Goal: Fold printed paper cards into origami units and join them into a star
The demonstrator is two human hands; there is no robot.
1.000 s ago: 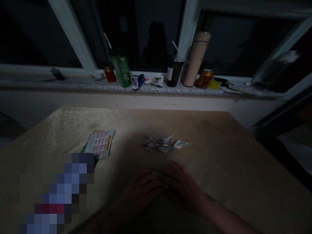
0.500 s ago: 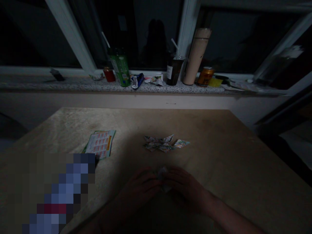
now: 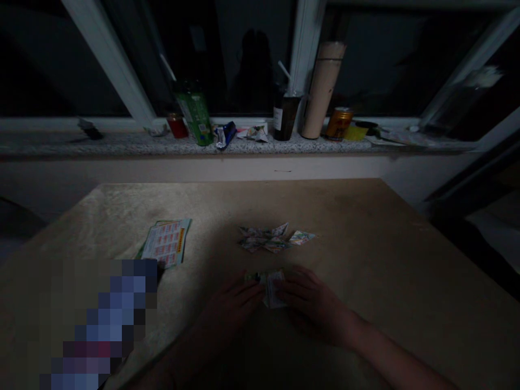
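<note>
In dim light my left hand and my right hand meet over a small piece of printed paper on the tan table. Fingers of both hands pinch the paper's edges, left side and right side. Just beyond it lies a heap of folded printed paper pieces. A stack of printed sheets lies further left on the table.
A stone window sill runs along the back with a green bottle, a red can, a dark cup with a straw, a tall beige tumbler and an orange can. A blurred patch covers the lower left.
The small paper, hidden under my hands a second ago, now shows between my fingers and has been opened wider. Both hands shifted slightly away from me.
</note>
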